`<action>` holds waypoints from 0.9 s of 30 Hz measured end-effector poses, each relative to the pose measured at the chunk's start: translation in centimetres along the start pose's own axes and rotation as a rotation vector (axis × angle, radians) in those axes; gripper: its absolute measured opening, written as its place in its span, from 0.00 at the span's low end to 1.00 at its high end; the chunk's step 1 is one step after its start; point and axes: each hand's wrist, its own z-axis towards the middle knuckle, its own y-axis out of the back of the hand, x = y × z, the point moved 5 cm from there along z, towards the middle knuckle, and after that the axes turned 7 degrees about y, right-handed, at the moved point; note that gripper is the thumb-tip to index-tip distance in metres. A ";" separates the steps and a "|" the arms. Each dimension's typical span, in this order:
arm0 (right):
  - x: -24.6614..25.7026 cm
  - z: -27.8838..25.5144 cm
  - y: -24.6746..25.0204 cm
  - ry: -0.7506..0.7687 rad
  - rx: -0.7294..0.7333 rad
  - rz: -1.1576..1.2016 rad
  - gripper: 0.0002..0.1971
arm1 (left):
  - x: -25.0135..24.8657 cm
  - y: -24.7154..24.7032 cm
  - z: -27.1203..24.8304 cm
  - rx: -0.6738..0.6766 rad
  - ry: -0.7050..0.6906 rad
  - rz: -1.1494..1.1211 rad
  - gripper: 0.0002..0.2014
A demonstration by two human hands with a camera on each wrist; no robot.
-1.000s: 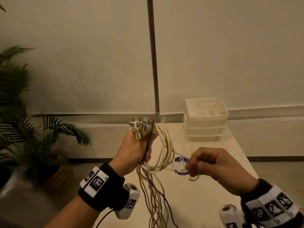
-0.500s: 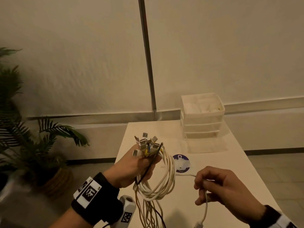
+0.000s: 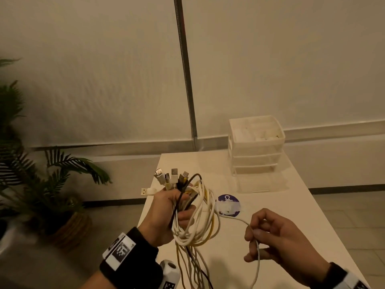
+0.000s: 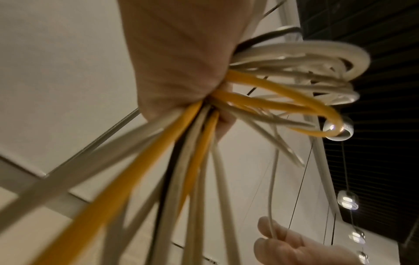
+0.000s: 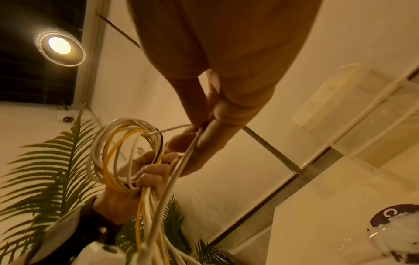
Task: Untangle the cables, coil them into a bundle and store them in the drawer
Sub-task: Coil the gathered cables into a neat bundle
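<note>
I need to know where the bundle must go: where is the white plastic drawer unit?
In the head view, the white plastic drawer unit stands at the table's far right corner, near the wall.

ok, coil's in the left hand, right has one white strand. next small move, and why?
Probably swing the right hand up and over to lay its white cable as another loop on the coil. The left hand grips that coil with the plugs bunched on top, and several strands hang uncoiled below it. The drawer unit sits at the table's far end, not reached for yet.
</note>
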 end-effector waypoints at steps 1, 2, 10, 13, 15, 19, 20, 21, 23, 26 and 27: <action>-0.1 0.0 -0.3 -0.010 0.028 -0.012 0.02 | 0.0 0.3 0.0 -0.016 -0.007 0.017 0.06; -0.2 0.1 -0.7 -0.017 0.060 -0.042 0.03 | -0.1 0.3 0.0 -0.013 -0.007 0.028 0.05; -0.4 0.7 -2.1 -0.047 0.192 -0.046 0.19 | -1.3 -1.0 0.3 -0.228 -0.146 0.197 0.07; -0.4 1.0 -2.0 0.003 0.243 -0.196 0.14 | -1.7 -1.7 0.0 -0.253 -0.135 0.354 0.23; -0.6 1.1 -1.9 0.015 0.266 -0.311 0.09 | -1.9 -2.5 -0.2 -0.235 -0.124 0.378 0.17; -1.0 1.4 -1.8 0.018 0.264 -0.286 0.06 | -1.8 -2.1 0.3 -0.248 -0.157 0.382 0.10; -0.9 1.5 -1.8 0.025 0.227 -0.208 0.06 | -1.8 -2.1 0.5 -0.261 -0.169 0.364 0.09; -0.7 1.6 -1.8 0.039 0.171 -0.119 0.07 | -1.8 -2.1 0.5 -0.289 -0.175 0.334 0.08; -0.1 2.0 -1.4 0.121 0.025 -0.014 0.09 | -1.8 -1.8 0.8 -0.378 -0.173 0.246 0.06; 1.2 2.1 -1.2 0.312 -0.160 -0.127 0.09 | -1.5 -1.2 1.3 -0.475 -0.166 0.164 0.06; 1.7 2.0 -1.6 0.370 -0.182 -0.177 0.09 | -1.4 -1.2 1.4 -0.477 -0.163 0.158 0.06</action>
